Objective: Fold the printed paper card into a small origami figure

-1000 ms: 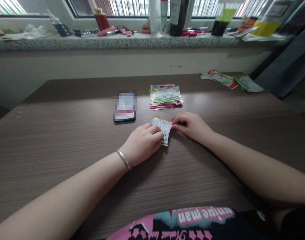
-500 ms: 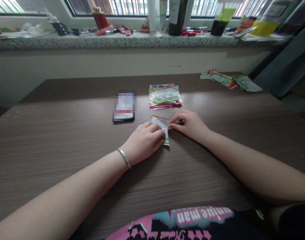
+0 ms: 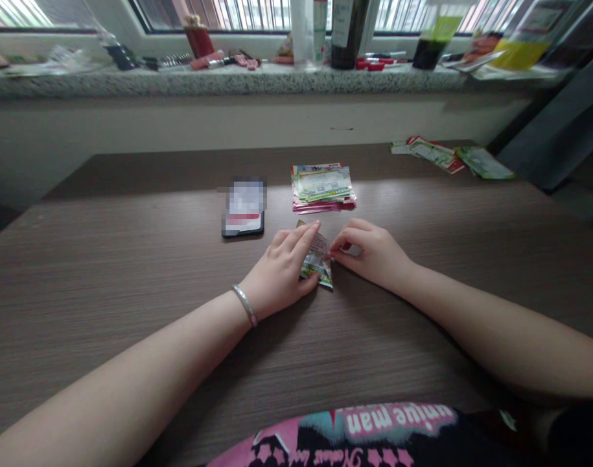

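Observation:
A small printed paper packet (image 3: 316,261) in green and white lies on the brown table, its right side creased. My left hand (image 3: 284,267), with a silver bangle at the wrist, rests over the packet's left part, thumb and fingers spread apart. At the packet's right edge, my right hand (image 3: 364,246) pinches the paper between thumb and forefinger. Just beyond the hands sits a stack of similar colourful packets (image 3: 323,188). To the left of that stack lies a phone (image 3: 244,211), its screen blurred out.
More packets (image 3: 435,154) lie fanned at the table's (image 3: 131,259) far right corner. Behind the table, a granite windowsill (image 3: 257,81) holds a dark bottle (image 3: 345,35), a red container (image 3: 199,40), pens, and a cup of dark liquid (image 3: 430,48).
My left hand's fingers have spread and reach farther up the packet. The packet has turned slightly and looks more creased at its right side, where my right hand still pinches.

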`<state>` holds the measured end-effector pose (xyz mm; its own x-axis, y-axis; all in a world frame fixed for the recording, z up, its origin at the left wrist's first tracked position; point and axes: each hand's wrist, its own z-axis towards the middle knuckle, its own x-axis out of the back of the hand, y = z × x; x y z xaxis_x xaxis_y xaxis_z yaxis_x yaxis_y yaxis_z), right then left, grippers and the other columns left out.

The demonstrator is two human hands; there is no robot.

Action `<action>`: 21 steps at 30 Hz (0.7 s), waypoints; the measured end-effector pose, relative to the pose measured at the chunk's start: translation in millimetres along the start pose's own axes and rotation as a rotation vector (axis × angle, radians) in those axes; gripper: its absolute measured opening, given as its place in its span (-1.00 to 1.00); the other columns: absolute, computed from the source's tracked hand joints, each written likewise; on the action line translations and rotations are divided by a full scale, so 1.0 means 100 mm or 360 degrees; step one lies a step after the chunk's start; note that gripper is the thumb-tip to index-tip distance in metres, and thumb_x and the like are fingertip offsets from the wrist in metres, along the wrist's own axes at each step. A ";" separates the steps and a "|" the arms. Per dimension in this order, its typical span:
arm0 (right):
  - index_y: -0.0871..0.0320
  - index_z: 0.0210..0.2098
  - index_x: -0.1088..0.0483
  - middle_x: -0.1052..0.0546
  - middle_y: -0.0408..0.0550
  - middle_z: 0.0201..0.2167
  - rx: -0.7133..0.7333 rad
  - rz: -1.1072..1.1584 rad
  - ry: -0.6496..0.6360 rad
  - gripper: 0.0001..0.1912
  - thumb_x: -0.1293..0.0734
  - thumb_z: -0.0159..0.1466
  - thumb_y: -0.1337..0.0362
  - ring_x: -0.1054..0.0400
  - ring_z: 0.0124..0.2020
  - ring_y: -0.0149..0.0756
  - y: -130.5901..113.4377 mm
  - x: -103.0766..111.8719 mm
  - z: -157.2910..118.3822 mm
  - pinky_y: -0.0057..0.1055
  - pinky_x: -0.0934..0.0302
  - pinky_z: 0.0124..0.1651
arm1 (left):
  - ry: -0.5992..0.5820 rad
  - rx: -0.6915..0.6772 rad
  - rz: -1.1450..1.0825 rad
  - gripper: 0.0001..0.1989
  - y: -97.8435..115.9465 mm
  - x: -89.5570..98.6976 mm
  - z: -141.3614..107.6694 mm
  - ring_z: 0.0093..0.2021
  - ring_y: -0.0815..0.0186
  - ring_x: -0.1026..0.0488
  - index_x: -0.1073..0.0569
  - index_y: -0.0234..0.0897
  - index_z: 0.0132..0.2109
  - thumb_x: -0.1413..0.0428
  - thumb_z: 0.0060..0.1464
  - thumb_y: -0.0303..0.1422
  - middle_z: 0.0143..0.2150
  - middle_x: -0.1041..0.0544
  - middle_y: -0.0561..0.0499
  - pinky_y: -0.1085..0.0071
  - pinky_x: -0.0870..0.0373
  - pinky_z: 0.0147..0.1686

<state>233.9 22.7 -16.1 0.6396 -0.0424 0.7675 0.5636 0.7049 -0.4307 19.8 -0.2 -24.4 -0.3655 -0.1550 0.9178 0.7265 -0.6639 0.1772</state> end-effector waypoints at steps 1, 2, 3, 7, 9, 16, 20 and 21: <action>0.15 -0.40 -0.41 -0.43 -0.13 -0.38 0.0009 -0.0011 -0.0014 -0.95 -0.36 0.20 0.33 -0.34 -0.36 -0.39 -0.01 0.00 -0.01 -0.45 -0.22 -0.28 | 0.0000 0.0006 0.0017 -0.27 0.00 0.01 0.00 0.15 0.03 -0.23 -0.07 -0.47 0.30 -0.11 0.07 -0.26 0.22 -0.26 -0.25 0.12 -0.19 0.21; 0.15 -0.39 -0.40 -0.43 -0.13 -0.38 0.0010 -0.0024 -0.0023 -0.95 -0.36 0.20 0.33 -0.33 -0.36 -0.39 -0.01 0.00 -0.01 -0.45 -0.22 -0.28 | 0.0011 0.0008 0.0036 -0.29 0.01 0.02 -0.01 0.13 0.04 -0.23 -0.10 -0.45 0.30 -0.11 0.07 -0.24 0.19 -0.29 -0.23 0.12 -0.20 0.20; 0.15 -0.39 -0.39 -0.43 -0.14 -0.39 -0.0002 -0.0033 -0.0023 -0.95 -0.35 0.20 0.33 -0.33 -0.36 -0.39 -0.01 -0.01 -0.01 -0.45 -0.22 -0.29 | 0.0032 0.0003 0.0058 -0.30 0.01 0.02 -0.01 0.12 0.03 -0.23 -0.13 -0.42 0.29 -0.11 0.07 -0.24 0.17 -0.32 -0.20 0.11 -0.20 0.20; 0.15 -0.36 -0.34 -0.42 -0.17 -0.42 -0.0117 -0.0008 -0.0007 -0.89 -0.37 0.17 0.30 -0.32 -0.41 -0.41 0.00 -0.03 -0.01 -0.47 -0.21 -0.34 | 0.0070 -0.0078 0.0110 -0.38 0.01 0.04 -0.01 0.20 0.03 -0.17 -0.20 -0.38 0.26 -0.09 0.07 -0.30 0.13 -0.36 -0.17 0.09 -0.11 0.26; 0.14 -0.36 -0.33 -0.42 -0.17 -0.41 -0.0158 0.0051 -0.0021 -0.87 -0.38 0.16 0.29 -0.33 -0.42 -0.42 0.00 -0.04 -0.01 -0.48 -0.22 -0.35 | 0.0041 -0.0118 0.0104 -0.39 0.01 0.04 -0.01 0.25 0.03 -0.14 -0.22 -0.38 0.25 -0.08 0.07 -0.30 0.14 -0.36 -0.17 0.06 -0.01 0.31; 0.15 -0.36 -0.38 -0.46 -0.17 -0.46 -0.0443 0.0420 -0.0061 -0.89 -0.40 0.12 0.30 -0.36 -0.46 -0.42 0.02 -0.08 0.02 -0.47 -0.25 -0.38 | -0.0064 -0.0112 0.0037 -0.47 0.03 0.05 0.01 0.31 0.03 -0.09 -0.30 -0.30 0.18 -0.07 0.06 -0.25 0.21 -0.32 -0.16 -0.10 0.24 0.35; 0.15 -0.36 -0.40 -0.49 -0.17 -0.49 -0.0620 0.0533 -0.0067 -0.89 -0.39 0.11 0.29 -0.36 -0.49 -0.42 0.03 -0.10 0.02 -0.46 -0.24 -0.42 | -0.0152 -0.0100 0.0024 -0.47 0.04 0.06 0.02 0.32 0.03 -0.08 -0.29 -0.31 0.18 -0.06 0.07 -0.23 0.21 -0.33 -0.14 -0.11 0.32 0.35; 0.15 -0.37 -0.41 -0.50 -0.16 -0.48 -0.0646 0.0559 -0.0074 -0.89 -0.39 0.11 0.29 -0.37 -0.49 -0.41 0.04 -0.10 0.02 -0.46 -0.24 -0.42 | -0.0170 -0.0099 0.0025 -0.47 0.04 0.06 0.02 0.31 0.03 -0.09 -0.29 -0.31 0.17 -0.06 0.07 -0.22 0.20 -0.35 -0.13 -0.11 0.34 0.35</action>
<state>228.4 27.1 -24.8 0.8071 0.1846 0.5608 0.4827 0.3406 -0.8069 21.2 -2.3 -17.5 -0.2875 -0.0892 0.9536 0.6929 -0.7067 0.1428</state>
